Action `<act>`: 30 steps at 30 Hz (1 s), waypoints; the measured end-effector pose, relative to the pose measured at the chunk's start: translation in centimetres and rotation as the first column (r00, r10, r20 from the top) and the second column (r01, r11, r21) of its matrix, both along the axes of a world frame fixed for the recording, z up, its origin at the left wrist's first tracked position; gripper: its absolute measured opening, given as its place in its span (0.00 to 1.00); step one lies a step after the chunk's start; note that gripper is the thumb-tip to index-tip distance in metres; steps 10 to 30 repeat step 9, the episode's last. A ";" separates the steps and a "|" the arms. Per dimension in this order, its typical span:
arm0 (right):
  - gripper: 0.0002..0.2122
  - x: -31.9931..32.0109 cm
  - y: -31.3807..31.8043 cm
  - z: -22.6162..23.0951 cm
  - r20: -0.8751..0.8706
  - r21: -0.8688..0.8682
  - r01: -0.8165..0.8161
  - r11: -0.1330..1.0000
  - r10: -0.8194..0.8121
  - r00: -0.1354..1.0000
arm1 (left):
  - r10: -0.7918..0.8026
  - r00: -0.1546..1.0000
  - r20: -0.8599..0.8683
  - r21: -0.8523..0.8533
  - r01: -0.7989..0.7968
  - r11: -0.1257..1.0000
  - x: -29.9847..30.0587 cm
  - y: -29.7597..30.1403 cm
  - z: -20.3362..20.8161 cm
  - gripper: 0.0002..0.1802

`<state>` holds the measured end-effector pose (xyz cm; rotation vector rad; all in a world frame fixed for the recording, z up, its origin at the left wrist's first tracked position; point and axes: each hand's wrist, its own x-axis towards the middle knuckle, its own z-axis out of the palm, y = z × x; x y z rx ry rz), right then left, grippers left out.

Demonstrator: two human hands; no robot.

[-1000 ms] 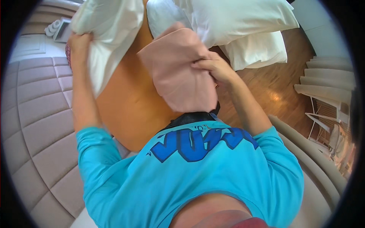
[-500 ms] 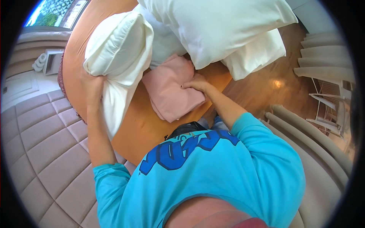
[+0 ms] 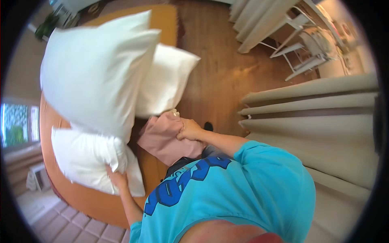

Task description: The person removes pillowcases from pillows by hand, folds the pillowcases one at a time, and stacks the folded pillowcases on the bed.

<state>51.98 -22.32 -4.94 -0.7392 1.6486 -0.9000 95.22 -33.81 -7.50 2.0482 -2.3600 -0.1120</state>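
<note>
My right hand (image 3: pixel 190 130) is closed on a folded pink cloth (image 3: pixel 164 137), lifted near my waist over the bed's edge. My left hand (image 3: pixel 117 178) grips the near side of a white pillow (image 3: pixel 85 158), fingertips pressed into its fabric. This pillow lies on the orange-brown bed sheet (image 3: pixel 156 176), with a loose flap of white fabric at its near end. Beyond it, large white pillows (image 3: pixel 93 77) are heaped up, and another white pillow (image 3: pixel 168 79) sticks out from under them toward the right.
Wooden floor (image 3: pixel 219 69) runs along the bed's right side. Beige curtains (image 3: pixel 308 109) hang at the right, and a white folding rack (image 3: pixel 300 52) stands beyond them. A quilted padded panel (image 3: pixel 81 222) borders the bed at lower left, near a window (image 3: pixel 20 125).
My view has swung to the right, showing more floor and curtain. The pink cloth is lifted in my right hand, and the left pillow, formerly raised, now lies lower on the bed.
</note>
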 end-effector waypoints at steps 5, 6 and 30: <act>0.27 -15.9 5.1 7.7 -0.658 0.111 -0.130 0.985 0.171 0.733 | -0.008 0.974 -0.227 0.131 0.039 0.991 -10.7 -8.0 12.6 0.35; 0.26 -19.1 6.0 9.0 -0.713 0.124 -0.111 0.986 0.166 0.682 | -0.400 0.828 -0.394 -0.171 0.361 0.917 -16.8 -8.9 18.3 0.32; 0.23 -26.9 9.2 12.0 -0.798 0.058 0.046 0.997 0.018 0.602 | -0.368 0.206 -0.907 -0.245 0.452 0.858 -31.1 -7.1 31.0 0.33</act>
